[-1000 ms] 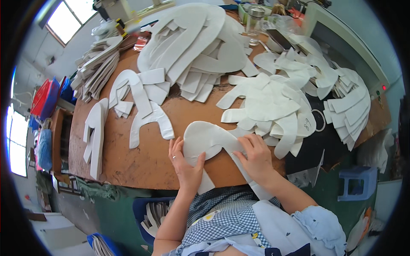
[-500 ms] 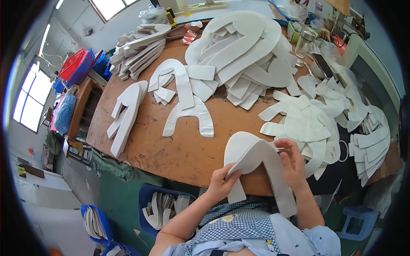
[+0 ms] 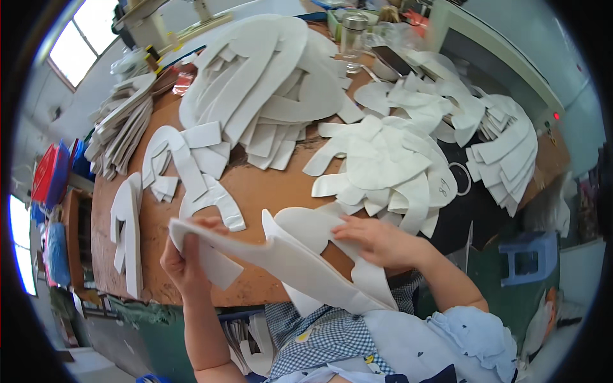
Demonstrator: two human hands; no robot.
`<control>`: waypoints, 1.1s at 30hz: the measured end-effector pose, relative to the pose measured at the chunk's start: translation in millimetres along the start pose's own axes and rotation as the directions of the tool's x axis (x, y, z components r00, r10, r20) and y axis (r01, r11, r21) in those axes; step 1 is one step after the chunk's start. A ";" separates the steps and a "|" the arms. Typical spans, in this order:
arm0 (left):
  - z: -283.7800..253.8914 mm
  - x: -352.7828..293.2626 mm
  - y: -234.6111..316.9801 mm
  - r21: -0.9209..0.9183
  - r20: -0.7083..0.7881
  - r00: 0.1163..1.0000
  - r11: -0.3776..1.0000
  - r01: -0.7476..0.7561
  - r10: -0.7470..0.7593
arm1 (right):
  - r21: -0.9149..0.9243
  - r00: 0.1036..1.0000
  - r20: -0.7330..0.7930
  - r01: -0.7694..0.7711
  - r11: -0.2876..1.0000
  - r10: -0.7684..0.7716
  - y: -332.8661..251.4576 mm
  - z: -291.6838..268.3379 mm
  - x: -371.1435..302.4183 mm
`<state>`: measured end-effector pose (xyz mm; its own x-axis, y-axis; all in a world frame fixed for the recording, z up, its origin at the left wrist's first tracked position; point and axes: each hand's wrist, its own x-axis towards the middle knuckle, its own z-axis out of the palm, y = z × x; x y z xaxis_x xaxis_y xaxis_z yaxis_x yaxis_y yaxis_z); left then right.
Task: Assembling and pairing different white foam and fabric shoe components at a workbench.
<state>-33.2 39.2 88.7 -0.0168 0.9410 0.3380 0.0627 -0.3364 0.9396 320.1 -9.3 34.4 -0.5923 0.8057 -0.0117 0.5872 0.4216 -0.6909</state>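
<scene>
My left hand (image 3: 190,258) is closed round one end of a thick white U-shaped foam pad (image 3: 303,271), raised at an angle over the table's front edge. The pad's other end slopes toward my lap. My right hand (image 3: 380,242) has its fingers bent over the edge of a thinner white U-shaped piece (image 3: 305,226). That piece stands partly behind the pad, with one leg hanging below my right hand. The thumb's grip there is partly hidden.
Large white pads (image 3: 268,83) are heaped at the back, beside thin U-shaped pieces (image 3: 389,166). More pads (image 3: 128,236) stand at left. A glass jar (image 3: 353,41) and a phone (image 3: 392,60) lie farther back; a blue stool (image 3: 529,258) is at right.
My view has swung to the right. My hands have moved apart; my left hand has pulled the foam pad's end leftward, opening a gap between pad and thinner piece.
</scene>
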 end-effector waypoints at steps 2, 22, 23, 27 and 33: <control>4.3 28.0 -2.6 -0.014 -0.164 0.985 0.999 0.053 -0.054 | 0.051 0.997 0.014 -0.073 0.996 0.072 -1.5 -13.2 9.8; -287.0 319.6 -132.6 -0.452 -0.251 0.835 0.822 0.346 -0.489 | -0.272 0.993 -0.117 -0.028 0.962 -0.004 4.6 22.9 -11.7; -330.7 320.0 -83.4 -0.359 -0.211 0.916 0.899 0.251 -0.341 | -0.242 0.986 -0.119 0.084 0.967 -0.116 -3.4 19.3 -15.8; -173.0 281.2 -62.7 -0.292 -0.361 0.928 0.956 -0.020 -0.091 | -0.262 0.966 -0.246 -0.140 0.955 0.074 -25.0 -0.4 0.9; -31.9 147.7 92.0 -0.090 -0.297 0.950 0.993 0.070 -0.094 | 0.750 0.948 -0.178 -0.042 0.660 0.263 -37.4 -15.3 42.8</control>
<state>-61.7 146.0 226.8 -0.3183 0.9148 0.2488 -0.0284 -0.2716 0.9620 281.3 15.8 70.8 -0.3086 0.9490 -0.0641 -0.0015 -0.0678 -0.9977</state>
